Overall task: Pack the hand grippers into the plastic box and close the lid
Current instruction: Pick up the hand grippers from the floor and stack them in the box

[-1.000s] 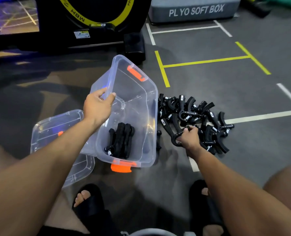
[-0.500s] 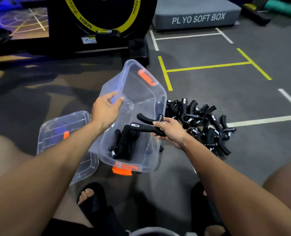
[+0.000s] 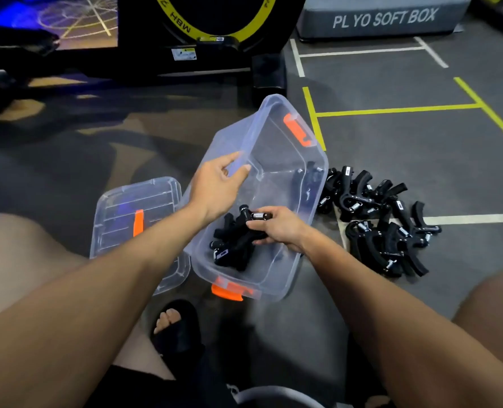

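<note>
A clear plastic box (image 3: 285,178) with orange latches sits tilted on the floor. My left hand (image 3: 215,187) grips its left rim. My right hand (image 3: 276,226) is inside the box, closed on a black hand gripper (image 3: 253,219) that rests on several black grippers (image 3: 229,248) lying at the box's near end. To the right of the box, a pile of black hand grippers (image 3: 382,219) is heaped on the floor. The clear lid (image 3: 126,213), with an orange latch, lies flat to the left of the box.
A grey plyo soft box (image 3: 382,19) stands at the back right. A black machine with a yellow ring (image 3: 209,30) stands behind the box. Yellow and white lines mark the grey floor. My sandalled foot (image 3: 176,325) is just below the box, and my knees flank it.
My right hand picked a gripper off the floor pile, carried it left over the box rim and lowered it onto the grippers inside. My left hand kept hold of the rim.
</note>
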